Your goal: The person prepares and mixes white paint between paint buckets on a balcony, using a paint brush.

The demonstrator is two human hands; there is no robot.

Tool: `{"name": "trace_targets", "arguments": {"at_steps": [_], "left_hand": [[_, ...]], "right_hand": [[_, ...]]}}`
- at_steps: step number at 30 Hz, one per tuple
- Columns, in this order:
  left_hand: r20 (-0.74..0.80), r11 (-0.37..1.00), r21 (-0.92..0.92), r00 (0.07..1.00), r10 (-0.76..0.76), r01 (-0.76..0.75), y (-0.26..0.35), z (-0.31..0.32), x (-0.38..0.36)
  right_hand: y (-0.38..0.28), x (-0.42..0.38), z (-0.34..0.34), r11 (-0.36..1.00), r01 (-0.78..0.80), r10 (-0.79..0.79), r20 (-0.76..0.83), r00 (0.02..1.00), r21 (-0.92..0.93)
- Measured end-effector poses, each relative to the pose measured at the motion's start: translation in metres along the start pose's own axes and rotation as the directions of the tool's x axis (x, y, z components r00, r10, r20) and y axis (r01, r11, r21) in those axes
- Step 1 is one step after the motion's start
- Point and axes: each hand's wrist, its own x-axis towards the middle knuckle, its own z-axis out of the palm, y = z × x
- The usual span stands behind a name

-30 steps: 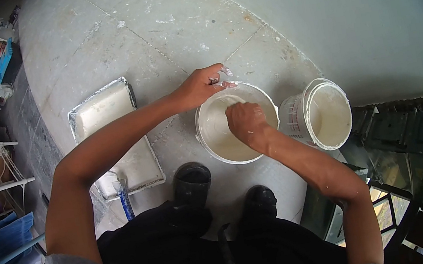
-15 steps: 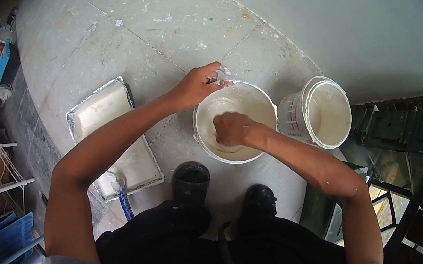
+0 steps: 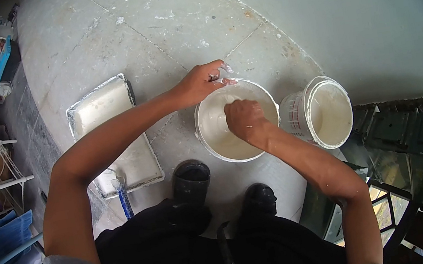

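Observation:
A white bucket (image 3: 203, 139) of pale, creamy paint stands on the floor before me. My left hand (image 3: 203, 82) is at its far rim, index finger and thumb apart, with white paint on the fingertips; the thumb side appears to touch the rim. Over the paint, my right hand (image 3: 245, 118) is closed in a fist inside the bucket's opening. Whatever the fist holds is hidden beneath it. Swirl marks show in the paint beside it.
A second, smaller paint bucket (image 3: 303, 117) stands to the right, close to the wall (image 3: 348, 16). On the left lies a paint tray (image 3: 140, 168) with a blue-handled roller (image 3: 124, 201). Dark furniture (image 3: 405, 134) is at right, clutter and a rack (image 3: 2, 187) at left.
My right fist has moved right and a little up within the bucket, uncovering more swirled paint on its left. My left hand stays at the rim.

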Motion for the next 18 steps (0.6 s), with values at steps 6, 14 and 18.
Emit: {"name": "trace_targets", "arguments": {"at_steps": [6, 14, 18], "left_hand": [[0.034, 0.996, 0.088, 0.999, -0.014, 0.011, 0.009, -0.004, -0.001], [0.015, 0.998, 0.070, 1.000, -0.010, 0.009, 0.008, -0.002, 0.001], [0.006, 0.998, 0.040, 0.999, -0.038, 0.038, 0.001, 0.000, 0.001]], "right_hand": [[-0.010, -0.001, -0.006, 0.997, 0.050, -0.055, 0.074, 0.996, 0.061], [-0.011, 0.005, -0.002, 0.987, 0.146, -0.157, 0.217, 0.963, 0.067], [0.003, 0.005, 0.002, 0.998, 0.036, -0.039, -0.040, 0.998, -0.052]]}}
